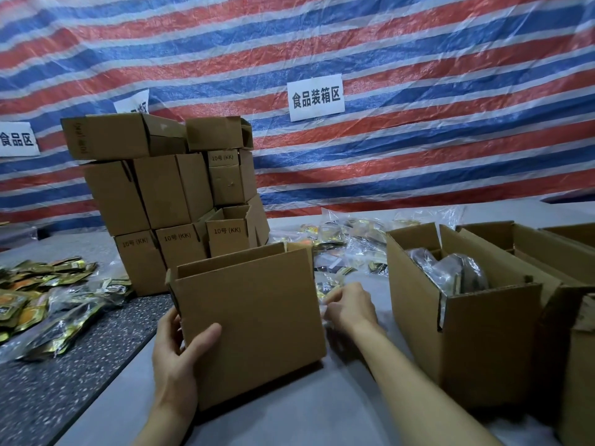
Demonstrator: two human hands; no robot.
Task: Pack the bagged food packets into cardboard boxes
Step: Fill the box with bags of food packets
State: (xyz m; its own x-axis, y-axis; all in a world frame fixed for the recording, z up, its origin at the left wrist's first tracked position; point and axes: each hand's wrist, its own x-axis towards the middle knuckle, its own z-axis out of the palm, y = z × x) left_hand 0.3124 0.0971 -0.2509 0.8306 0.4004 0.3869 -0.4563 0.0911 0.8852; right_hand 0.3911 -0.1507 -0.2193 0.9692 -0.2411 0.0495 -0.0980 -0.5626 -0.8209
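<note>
- The cardboard box is plain brown corrugated board, standing upright on the grey counter with its top flaps open, at centre front.
- The left hand grips the box's lower left corner: thumb on the front face, fingers wrapped round the side.
- The right hand, just right of the box, has its fingers curled, pinching a clear bagged packet with gold-and-black contents.
- A second open box at right holds bagged packets.
- A stack of closed boxes stands behind.
</note>
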